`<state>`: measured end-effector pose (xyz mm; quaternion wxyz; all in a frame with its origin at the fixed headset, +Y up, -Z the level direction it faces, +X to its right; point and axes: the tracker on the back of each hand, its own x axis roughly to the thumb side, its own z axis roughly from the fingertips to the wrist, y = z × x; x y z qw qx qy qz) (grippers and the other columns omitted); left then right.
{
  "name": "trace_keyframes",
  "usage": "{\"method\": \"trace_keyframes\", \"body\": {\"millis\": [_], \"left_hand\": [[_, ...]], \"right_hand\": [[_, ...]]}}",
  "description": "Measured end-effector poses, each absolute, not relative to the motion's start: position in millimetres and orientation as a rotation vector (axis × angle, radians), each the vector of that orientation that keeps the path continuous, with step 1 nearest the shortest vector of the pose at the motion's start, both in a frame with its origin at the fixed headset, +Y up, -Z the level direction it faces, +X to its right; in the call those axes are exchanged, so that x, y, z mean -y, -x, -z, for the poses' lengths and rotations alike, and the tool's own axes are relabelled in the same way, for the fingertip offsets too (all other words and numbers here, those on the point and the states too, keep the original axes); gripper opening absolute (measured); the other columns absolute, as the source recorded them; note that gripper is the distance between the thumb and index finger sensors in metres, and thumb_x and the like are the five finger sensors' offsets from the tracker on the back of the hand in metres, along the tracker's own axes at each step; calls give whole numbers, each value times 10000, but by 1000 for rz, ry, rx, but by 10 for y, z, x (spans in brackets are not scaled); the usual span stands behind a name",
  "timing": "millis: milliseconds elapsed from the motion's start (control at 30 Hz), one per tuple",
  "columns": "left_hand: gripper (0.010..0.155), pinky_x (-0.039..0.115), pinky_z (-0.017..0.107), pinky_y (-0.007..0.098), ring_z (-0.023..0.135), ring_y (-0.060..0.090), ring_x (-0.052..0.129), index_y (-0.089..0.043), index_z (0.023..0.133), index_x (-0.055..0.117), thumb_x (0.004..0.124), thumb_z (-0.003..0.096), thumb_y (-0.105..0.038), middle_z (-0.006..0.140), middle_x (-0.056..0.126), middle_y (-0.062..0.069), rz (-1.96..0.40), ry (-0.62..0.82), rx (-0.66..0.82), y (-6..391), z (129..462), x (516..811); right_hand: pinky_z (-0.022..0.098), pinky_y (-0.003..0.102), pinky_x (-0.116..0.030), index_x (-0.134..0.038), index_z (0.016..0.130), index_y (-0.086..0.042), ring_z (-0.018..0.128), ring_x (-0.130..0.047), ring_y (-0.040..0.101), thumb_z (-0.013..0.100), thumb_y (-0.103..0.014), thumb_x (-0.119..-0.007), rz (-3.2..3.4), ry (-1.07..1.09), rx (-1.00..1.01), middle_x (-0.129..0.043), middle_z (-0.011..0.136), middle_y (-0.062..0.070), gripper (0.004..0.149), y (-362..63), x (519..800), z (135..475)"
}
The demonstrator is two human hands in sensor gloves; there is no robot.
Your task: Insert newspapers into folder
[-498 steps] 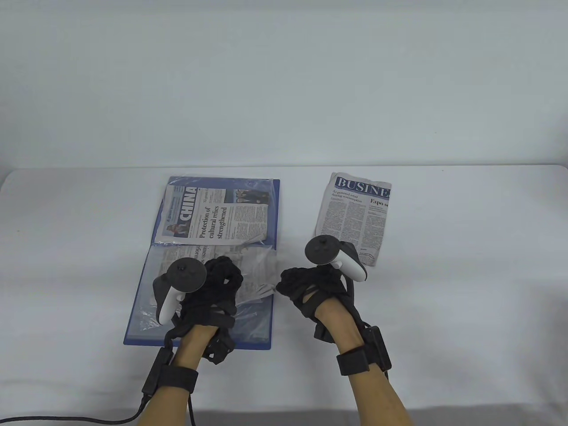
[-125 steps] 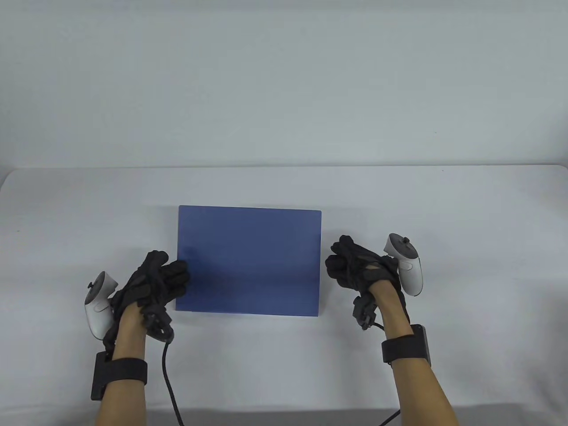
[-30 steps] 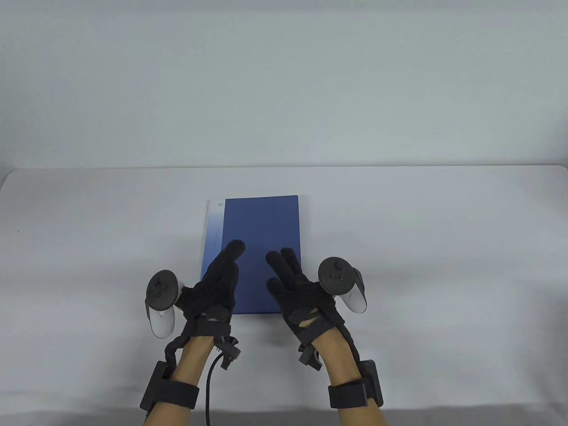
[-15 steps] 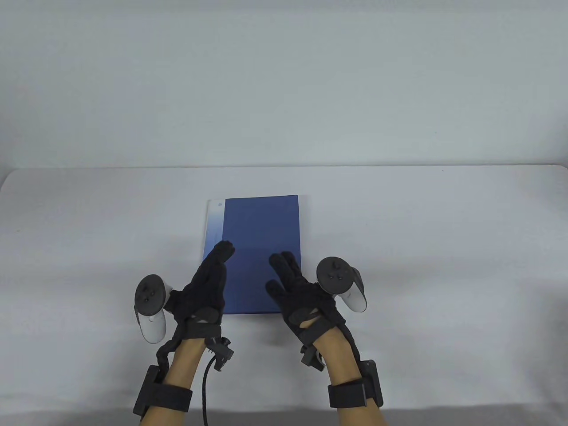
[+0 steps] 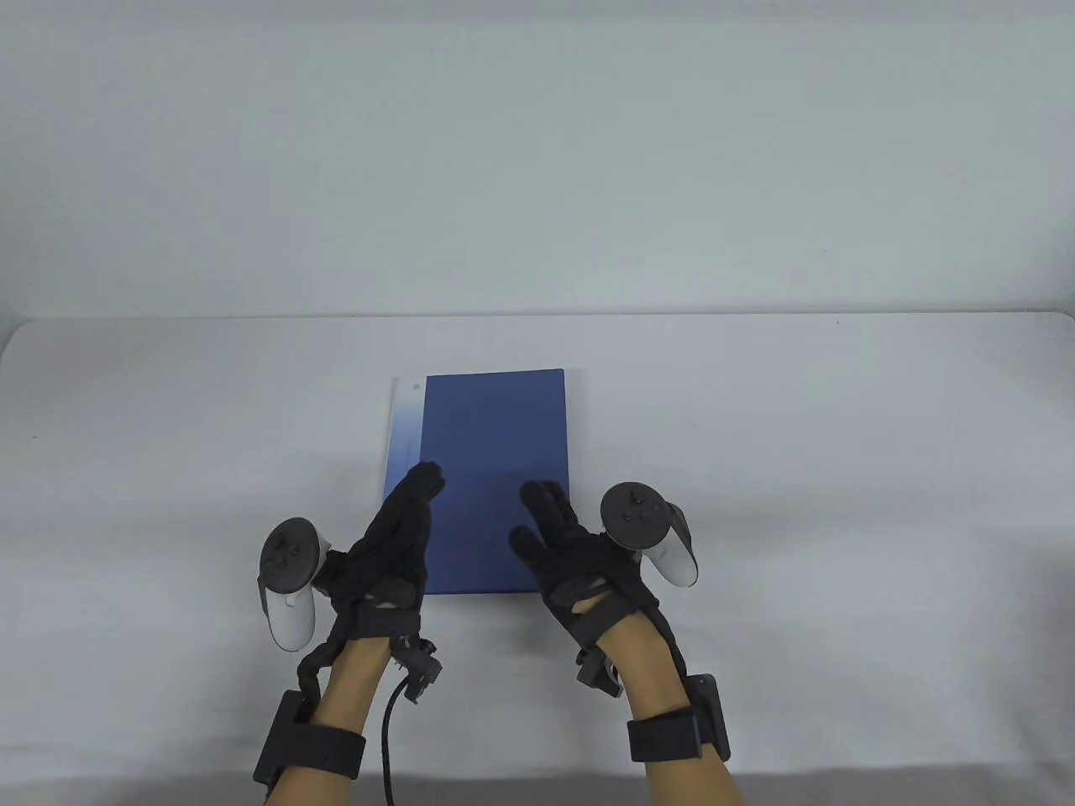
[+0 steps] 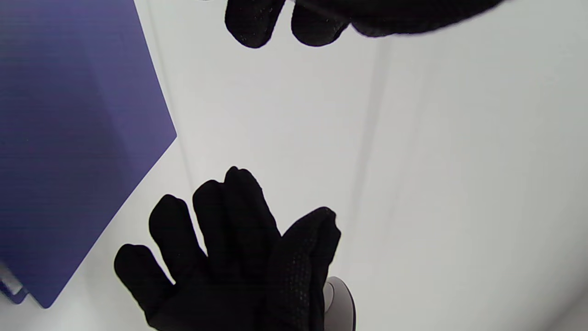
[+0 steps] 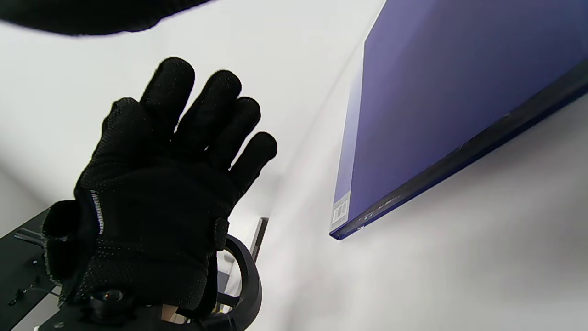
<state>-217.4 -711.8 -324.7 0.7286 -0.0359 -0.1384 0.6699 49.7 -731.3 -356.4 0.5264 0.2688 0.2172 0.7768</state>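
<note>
The blue folder [image 5: 491, 470] is lying closed and flat on the white table [image 5: 840, 470], near its middle; its contents are not showing. The left hand [image 5: 390, 546] and right hand [image 5: 579, 562] are hovering over the folder's near end with fingers spread, grasping nothing. A plain pale wall [image 5: 537, 151] is rising behind the table.

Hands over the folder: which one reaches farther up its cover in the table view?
The left hand: its fingertips lie farther up the blue folder than those of the right hand.
</note>
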Motion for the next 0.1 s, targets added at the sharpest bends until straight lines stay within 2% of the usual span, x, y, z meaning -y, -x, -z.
{"method": "trace_keyframes", "body": {"millis": [100], "left_hand": [[634, 251, 862, 664, 1197, 416, 192, -335, 1221, 373, 535, 633, -506, 1277, 381, 103, -1439, 105, 331, 2107, 3250, 7112]], "right_hand": [[606, 776, -274, -49, 1093, -41, 950, -81, 629, 583, -595, -575, -1864, -645, -509, 70, 1040, 246, 919, -487, 7267, 3519]]}}
